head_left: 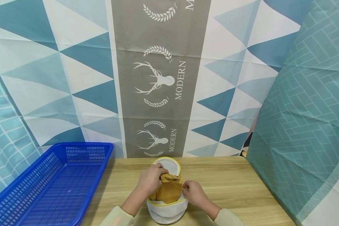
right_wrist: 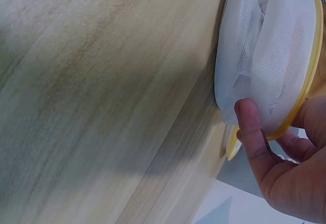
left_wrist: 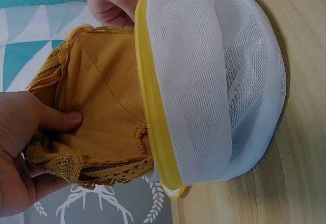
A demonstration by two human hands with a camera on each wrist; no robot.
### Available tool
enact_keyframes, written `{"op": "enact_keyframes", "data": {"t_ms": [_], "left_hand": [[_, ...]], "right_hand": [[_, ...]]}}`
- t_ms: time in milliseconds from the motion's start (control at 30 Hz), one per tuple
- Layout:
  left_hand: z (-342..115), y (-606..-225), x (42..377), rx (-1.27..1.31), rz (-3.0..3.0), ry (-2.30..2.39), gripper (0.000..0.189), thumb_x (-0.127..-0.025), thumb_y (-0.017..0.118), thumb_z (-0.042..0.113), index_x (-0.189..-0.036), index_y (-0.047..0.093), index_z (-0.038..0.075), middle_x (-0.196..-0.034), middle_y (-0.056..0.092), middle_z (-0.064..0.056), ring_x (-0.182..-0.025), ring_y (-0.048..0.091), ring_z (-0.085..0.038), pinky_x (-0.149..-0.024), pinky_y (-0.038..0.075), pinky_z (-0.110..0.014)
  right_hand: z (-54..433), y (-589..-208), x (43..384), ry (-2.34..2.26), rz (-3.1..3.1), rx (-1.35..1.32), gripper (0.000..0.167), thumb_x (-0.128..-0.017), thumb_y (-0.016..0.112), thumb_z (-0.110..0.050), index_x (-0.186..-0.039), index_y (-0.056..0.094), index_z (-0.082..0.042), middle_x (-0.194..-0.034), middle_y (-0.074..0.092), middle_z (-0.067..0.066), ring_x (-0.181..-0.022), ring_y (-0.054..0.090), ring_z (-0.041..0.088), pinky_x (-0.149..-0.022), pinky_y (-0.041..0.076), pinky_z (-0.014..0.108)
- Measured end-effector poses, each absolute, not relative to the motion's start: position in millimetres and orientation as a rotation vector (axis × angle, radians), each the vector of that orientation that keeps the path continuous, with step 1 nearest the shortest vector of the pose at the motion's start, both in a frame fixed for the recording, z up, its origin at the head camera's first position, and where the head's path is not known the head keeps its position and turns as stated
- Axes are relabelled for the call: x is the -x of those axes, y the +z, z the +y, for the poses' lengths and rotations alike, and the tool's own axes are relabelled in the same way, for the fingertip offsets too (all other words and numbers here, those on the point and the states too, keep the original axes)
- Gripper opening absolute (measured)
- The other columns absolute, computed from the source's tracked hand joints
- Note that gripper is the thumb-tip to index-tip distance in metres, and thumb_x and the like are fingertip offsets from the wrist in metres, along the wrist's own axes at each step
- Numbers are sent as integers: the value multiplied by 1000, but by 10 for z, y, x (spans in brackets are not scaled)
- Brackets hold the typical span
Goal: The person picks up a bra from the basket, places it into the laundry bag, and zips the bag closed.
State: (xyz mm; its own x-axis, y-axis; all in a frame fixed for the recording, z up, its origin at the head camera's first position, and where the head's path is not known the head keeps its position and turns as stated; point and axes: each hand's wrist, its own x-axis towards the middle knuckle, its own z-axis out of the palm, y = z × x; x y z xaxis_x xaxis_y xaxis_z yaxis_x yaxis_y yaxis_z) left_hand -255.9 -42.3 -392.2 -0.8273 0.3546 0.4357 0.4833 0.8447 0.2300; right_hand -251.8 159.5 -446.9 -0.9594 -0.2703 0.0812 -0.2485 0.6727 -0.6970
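A white mesh laundry bag (head_left: 167, 213) with a yellow zipped rim stands on the table with its round lid (head_left: 166, 164) folded back. A mustard lace-trimmed bra (head_left: 169, 191) sticks up out of the bag's mouth; its lower part is hidden inside. My left hand (head_left: 151, 178) pinches the bra's upper end, thumb on the near face and fingers behind, as the left wrist view shows. My right hand (head_left: 194, 192) holds the bag's rim on the right side. In the right wrist view one digit lies on the outside of the mesh (right_wrist: 285, 56), others at the zipped edge.
A large blue plastic basket (head_left: 101, 175) stands to the left on the wooden table (head_left: 228, 179). Patterned cloth (head_left: 158, 110) hangs behind the table's back edge, and a teal cloth (head_left: 302, 125) hangs along the right side.
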Motion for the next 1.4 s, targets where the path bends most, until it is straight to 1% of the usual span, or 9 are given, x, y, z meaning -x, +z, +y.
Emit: {"op": "enact_keyframes", "data": {"t_ms": [200,400,667,833,933,1100,1233,1267,1400], "left_hand": [[-402,-3933,2568,639,-2636,-426,34,-72,64,-4,-90,74,23,-84,60,7,-76,58,-14,-56,48,-33],[-357,-3951,2567,660,-2667,-348,28,-74,67,2,-87,74,25,-82,58,8,-71,53,-12,-50,42,-29],[-353,-3985,2549,643,-2711,-328,27,-72,67,3,-94,72,19,-83,58,3,-74,57,-19,-55,46,-34],[-441,-4002,2560,639,-2758,-531,36,-74,65,6,-109,65,13,-94,61,-3,-83,60,-21,-63,50,-37],[-541,-4005,2556,668,-2797,-748,45,-77,68,13,-120,58,9,-108,60,-9,-95,60,-27,-74,51,-44],[-746,-4028,2537,653,-2812,-1186,64,-80,71,27,-133,45,3,-132,50,-20,-121,47,-40,-96,41,-55],[-866,-4036,2517,525,-2787,-1489,68,-83,67,39,-137,42,5,-135,48,-19,-119,48,-38,-93,44,-52],[-883,-4034,2511,480,-2773,-1561,66,-85,64,41,-136,43,6,-134,49,-18,-116,50,-36,-88,47,-50],[-936,-4056,2487,320,-2693,-1796,60,-95,44,50,-131,48,2,-124,55,-18,-108,56,-33,-73,51,-46]], "right_hand": [[1606,-4488,2539,-1201,2880,478,7,-88,58,-2,-90,63,3,-80,59,7,-53,51,6,-41,45,18],[1602,-4486,2549,-1217,2944,469,7,-86,58,-1,-88,63,2,-82,60,8,-63,53,8,-42,45,16],[1586,-4459,2515,-1313,2820,435,12,-87,54,1,-94,61,8,-90,60,15,-51,54,9,-43,48,20],[1591,-4444,2506,-1302,2823,430,12,-88,53,1,-95,61,7,-92,61,16,-50,55,10,-43,48,20],[1598,-4444,2503,-1299,2817,425,12,-88,53,0,-95,61,7,-93,61,17,-50,57,12,-42,48,21],[1609,-4449,2507,-1298,2797,409,13,-89,54,-2,-97,61,6,-94,61,16,-51,58,13,-43,49,22],[1622,-4454,2504,-1305,2793,383,12,-90,54,-3,-97,61,4,-92,61,13,-51,57,12,-44,50,24],[1626,-4454,2501,-1307,2793,379,12,-90,54,-3,-97,61,4,-91,61,13,-51,57,12,-44,50,25],[1640,-4459,2489,-1307,2796,371,12,-90,55,-3,-97,61,4,-91,61,12,-50,58,14,-45,51,27]]}}
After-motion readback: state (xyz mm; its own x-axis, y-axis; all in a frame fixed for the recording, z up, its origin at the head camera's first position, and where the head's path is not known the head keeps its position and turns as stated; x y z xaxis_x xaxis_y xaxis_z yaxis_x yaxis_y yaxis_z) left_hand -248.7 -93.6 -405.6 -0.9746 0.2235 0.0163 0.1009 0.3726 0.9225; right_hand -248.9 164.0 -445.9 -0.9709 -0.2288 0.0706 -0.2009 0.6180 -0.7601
